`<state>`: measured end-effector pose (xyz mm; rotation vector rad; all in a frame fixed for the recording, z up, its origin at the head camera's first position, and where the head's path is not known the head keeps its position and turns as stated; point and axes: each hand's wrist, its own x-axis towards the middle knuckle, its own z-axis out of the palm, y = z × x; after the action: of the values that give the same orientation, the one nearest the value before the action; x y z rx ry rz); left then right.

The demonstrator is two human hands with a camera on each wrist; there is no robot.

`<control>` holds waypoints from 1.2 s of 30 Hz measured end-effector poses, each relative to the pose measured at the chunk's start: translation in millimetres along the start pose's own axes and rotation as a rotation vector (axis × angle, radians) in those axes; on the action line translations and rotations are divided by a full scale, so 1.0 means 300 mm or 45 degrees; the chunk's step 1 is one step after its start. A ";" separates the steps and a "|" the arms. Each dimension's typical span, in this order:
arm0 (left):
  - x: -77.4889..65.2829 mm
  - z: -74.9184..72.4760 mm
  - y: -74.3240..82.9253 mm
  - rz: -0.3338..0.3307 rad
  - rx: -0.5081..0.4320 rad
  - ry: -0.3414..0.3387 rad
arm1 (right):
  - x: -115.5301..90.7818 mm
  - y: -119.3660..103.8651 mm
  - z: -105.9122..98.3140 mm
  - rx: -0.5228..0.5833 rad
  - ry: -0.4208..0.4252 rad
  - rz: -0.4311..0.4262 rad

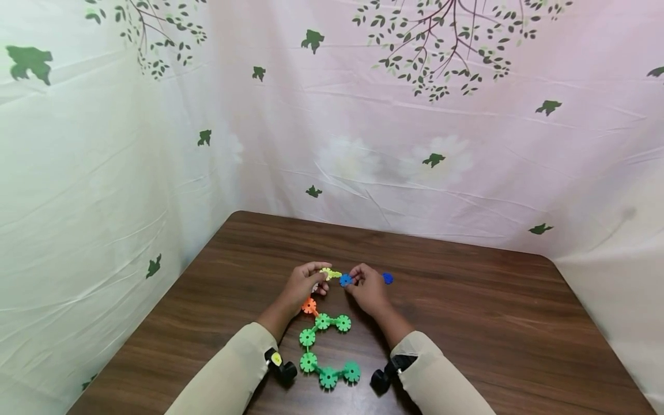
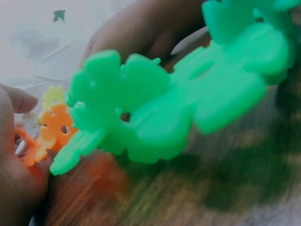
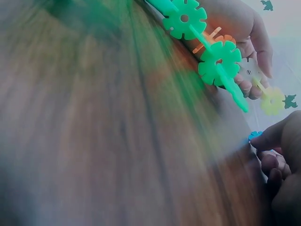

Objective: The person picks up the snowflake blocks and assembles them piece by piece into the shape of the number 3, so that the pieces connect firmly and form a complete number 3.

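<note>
Notched flower-shaped plastic discs are linked into a curved chain [image 1: 308, 362]. Green discs [image 2: 117, 94] make up its near part, followed by an orange disc [image 1: 309, 305], a whitish disc [image 3: 249, 69] and a yellow disc [image 1: 327, 273] at the far end. My left hand [image 1: 302, 283] grips that far end, around the whitish and yellow discs. To its right, my right hand [image 1: 369, 291] pinches a light blue disc [image 1: 346, 280] between thumb and fingertips, close to the yellow end. Whether blue and yellow touch, I cannot tell.
A darker blue disc [image 1: 387, 278] lies just right of my right hand on the brown wooden table [image 1: 467, 323]. A pale cloth printed with leaves and branches [image 1: 394, 132] hangs behind the table and along its sides.
</note>
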<state>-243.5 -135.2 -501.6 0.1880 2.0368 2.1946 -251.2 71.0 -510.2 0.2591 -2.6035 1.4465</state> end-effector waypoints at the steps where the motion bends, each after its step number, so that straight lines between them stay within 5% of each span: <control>1: 0.000 0.001 0.000 -0.002 0.000 -0.002 | -0.002 0.002 -0.002 0.021 -0.001 0.006; 16: -0.001 0.002 -0.001 -0.003 0.026 0.002 | -0.023 0.029 -0.024 0.209 -0.112 -0.019; 36: 0.000 0.003 -0.005 0.008 0.059 0.018 | -0.030 0.019 -0.021 0.288 -0.106 -0.034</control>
<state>-243.4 -134.3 -503.0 0.1846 2.0988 2.1602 -243.3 80.0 -513.4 0.3862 -2.4867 1.7577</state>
